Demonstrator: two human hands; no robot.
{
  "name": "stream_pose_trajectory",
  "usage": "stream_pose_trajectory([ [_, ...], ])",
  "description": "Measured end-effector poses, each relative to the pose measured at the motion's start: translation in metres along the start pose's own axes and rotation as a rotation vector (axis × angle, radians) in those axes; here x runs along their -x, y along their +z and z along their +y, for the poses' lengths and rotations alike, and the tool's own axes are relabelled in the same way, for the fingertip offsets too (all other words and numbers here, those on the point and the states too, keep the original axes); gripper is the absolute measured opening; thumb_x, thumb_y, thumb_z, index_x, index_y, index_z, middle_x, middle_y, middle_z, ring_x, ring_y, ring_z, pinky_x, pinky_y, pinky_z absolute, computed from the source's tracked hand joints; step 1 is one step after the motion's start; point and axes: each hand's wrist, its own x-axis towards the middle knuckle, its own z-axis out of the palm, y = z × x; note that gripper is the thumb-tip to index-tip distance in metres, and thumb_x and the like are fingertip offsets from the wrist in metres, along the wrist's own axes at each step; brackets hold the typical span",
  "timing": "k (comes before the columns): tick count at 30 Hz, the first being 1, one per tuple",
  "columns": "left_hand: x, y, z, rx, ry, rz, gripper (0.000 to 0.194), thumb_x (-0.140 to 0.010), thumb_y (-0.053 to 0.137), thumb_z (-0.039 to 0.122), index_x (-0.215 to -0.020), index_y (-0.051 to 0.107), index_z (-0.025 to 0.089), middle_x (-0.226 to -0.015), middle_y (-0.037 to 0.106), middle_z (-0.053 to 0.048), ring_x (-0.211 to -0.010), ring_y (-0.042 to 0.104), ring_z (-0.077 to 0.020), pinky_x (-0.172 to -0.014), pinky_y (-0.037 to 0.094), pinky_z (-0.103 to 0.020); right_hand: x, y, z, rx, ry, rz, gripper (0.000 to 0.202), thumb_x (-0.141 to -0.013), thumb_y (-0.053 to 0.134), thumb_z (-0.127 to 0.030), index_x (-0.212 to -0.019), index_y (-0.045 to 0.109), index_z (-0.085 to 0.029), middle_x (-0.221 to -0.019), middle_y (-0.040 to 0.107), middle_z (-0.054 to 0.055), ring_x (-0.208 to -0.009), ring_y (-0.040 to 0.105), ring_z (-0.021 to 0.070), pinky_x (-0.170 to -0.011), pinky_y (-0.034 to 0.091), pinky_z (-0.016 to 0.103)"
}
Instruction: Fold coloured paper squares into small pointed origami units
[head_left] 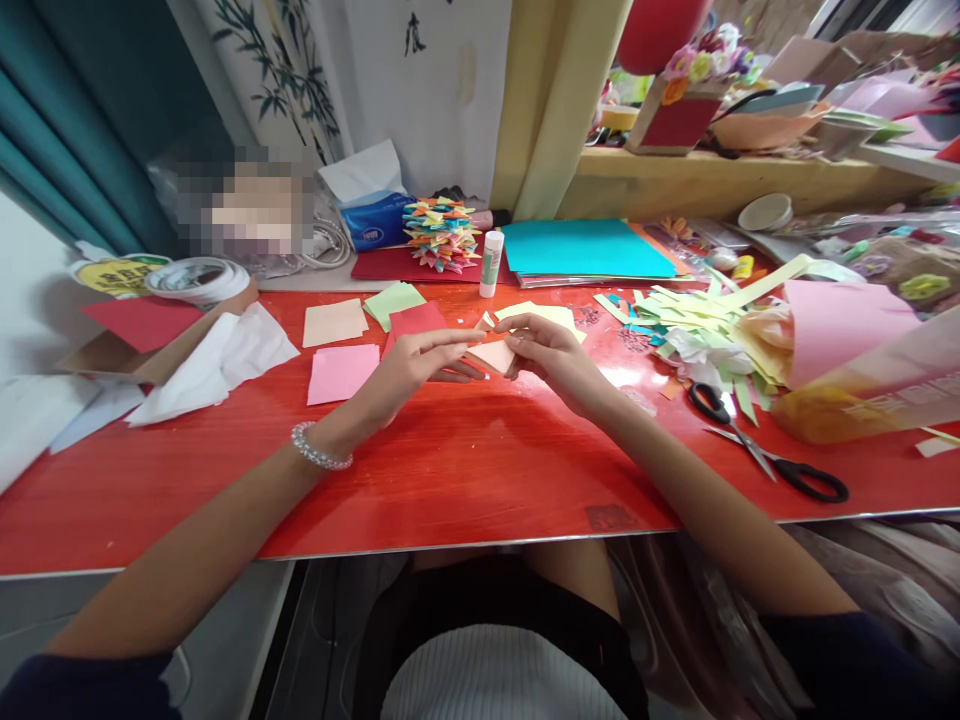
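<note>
Above the red table, my right hand (547, 352) pinches a peach paper square (493, 354) between thumb and fingers. My left hand (420, 368) lies stretched out at the paper's left side, fingers long and slightly apart; whether its fingertips touch the paper I cannot tell. Behind my left hand is a red paper square (417, 322), partly covered. Pale yellow paper (551, 316) shows behind my right hand. To the left lie pink squares (343, 374), a peach stack (334, 323) and green squares (394, 303). A glue stick (491, 264) stands upright just beyond the hands.
Scissors (750, 450) lie spread at the right, near cut paper strips (694, 318) and a pink paper cone (844, 325). Behind are a folded-paper ball (441, 235), blue sheets (589, 249) and a tissue pack (373, 219). Tape rolls (196, 280) and a carton (150, 355) sit left.
</note>
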Motion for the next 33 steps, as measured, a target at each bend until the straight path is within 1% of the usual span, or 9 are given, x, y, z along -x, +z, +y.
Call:
stream_pose_trajectory([
  [2,-0.001,0.001,-0.001,-0.006,-0.042,0.013,0.031,-0.084,0.059,0.036,-0.105,0.069,0.014,-0.092,0.073,-0.009,-0.078,0.07,-0.0175,-0.079,0.056,-0.032,0.0,0.0,0.0,0.012,-0.016,-0.004,0.013,-0.088,0.056,-0.029,-0.099,0.059,-0.022,-0.072,0.056,-0.001,-0.063,0.058,0.0104,-0.065,0.05,0.026],
  [5,-0.003,0.002,-0.004,-0.014,-0.096,0.022,0.026,-0.081,0.064,0.036,-0.094,0.071,0.014,-0.084,0.074,-0.008,-0.072,0.07,-0.017,-0.075,0.057,-0.031,0.0,0.001,-0.002,-0.013,-0.009,0.001,0.016,-0.087,0.058,-0.029,-0.101,0.059,-0.021,-0.069,0.057,-0.002,-0.063,0.058,0.0103,-0.064,0.051,0.025],
  [8,-0.003,0.002,-0.006,-0.015,-0.087,0.075,0.025,-0.08,0.065,0.034,-0.093,0.071,0.014,-0.082,0.074,-0.008,-0.073,0.07,-0.017,-0.075,0.057,-0.031,0.0,0.003,-0.004,-0.073,0.092,0.033,0.025,-0.084,0.063,-0.033,-0.104,0.056,-0.02,-0.072,0.062,-0.001,-0.063,0.062,0.0114,-0.066,0.054,0.027],
  [11,-0.003,0.002,-0.005,-0.018,-0.068,0.105,0.024,-0.08,0.065,0.034,-0.092,0.071,0.014,-0.085,0.074,-0.008,-0.076,0.07,-0.0169,-0.077,0.056,-0.031,0.0,0.006,-0.005,-0.112,0.206,0.001,0.036,-0.078,0.07,-0.032,-0.108,0.056,-0.018,-0.074,0.066,0.002,-0.066,0.067,0.014,-0.07,0.057,0.029],
  [16,-0.005,0.001,-0.008,-0.06,-0.11,0.027,0.022,-0.078,0.067,0.035,-0.085,0.068,0.015,-0.078,0.072,-0.006,-0.07,0.068,-0.0152,-0.072,0.055,-0.03,0.001,0.01,-0.006,-0.045,0.179,0.003,0.024,-0.071,0.076,-0.027,-0.084,0.061,-0.014,-0.075,0.069,0.005,-0.063,0.066,0.0133,-0.068,0.057,0.029],
  [19,-0.005,0.002,-0.009,-0.1,-0.131,-0.007,0.026,-0.077,0.067,0.04,-0.079,0.066,0.014,-0.074,0.07,-0.006,-0.065,0.066,-0.0142,-0.067,0.054,-0.028,0.001,0.01,-0.005,-0.011,0.143,0.007,0.026,-0.073,0.075,-0.027,-0.091,0.061,-0.014,-0.076,0.069,0.004,-0.063,0.065,0.0121,-0.067,0.056,0.028],
  [24,-0.003,0.003,-0.008,-0.068,-0.136,0.08,0.023,-0.077,0.067,0.036,-0.073,0.065,0.013,-0.068,0.069,-0.006,-0.061,0.065,-0.0138,-0.064,0.052,-0.027,0.002,0.007,-0.005,-0.078,0.265,-0.095,0.026,-0.072,0.076,-0.032,-0.084,0.06,-0.015,-0.077,0.071,0.006,-0.068,0.069,0.0152,-0.067,0.058,0.027],
  [27,-0.004,0.001,-0.007,-0.055,-0.104,0.106,0.022,-0.077,0.066,0.035,-0.073,0.065,0.014,-0.069,0.069,-0.005,-0.06,0.063,-0.0129,-0.063,0.051,-0.027,0.003,0.007,-0.007,-0.124,0.337,-0.102,0.025,-0.073,0.075,-0.033,-0.079,0.06,-0.014,-0.077,0.072,0.008,-0.067,0.069,0.0143,-0.066,0.058,0.025],
  [33,-0.006,-0.002,-0.007,-0.262,-0.111,-0.03,0.024,-0.077,0.065,0.037,-0.071,0.061,0.014,-0.07,0.066,-0.004,-0.064,0.06,-0.0126,-0.061,0.047,-0.025,0.003,0.011,-0.007,-0.039,0.336,-0.115,0.023,-0.074,0.074,-0.031,-0.071,0.06,-0.013,-0.068,0.071,0.006,-0.061,0.069,0.0129,-0.06,0.057,0.021],
])
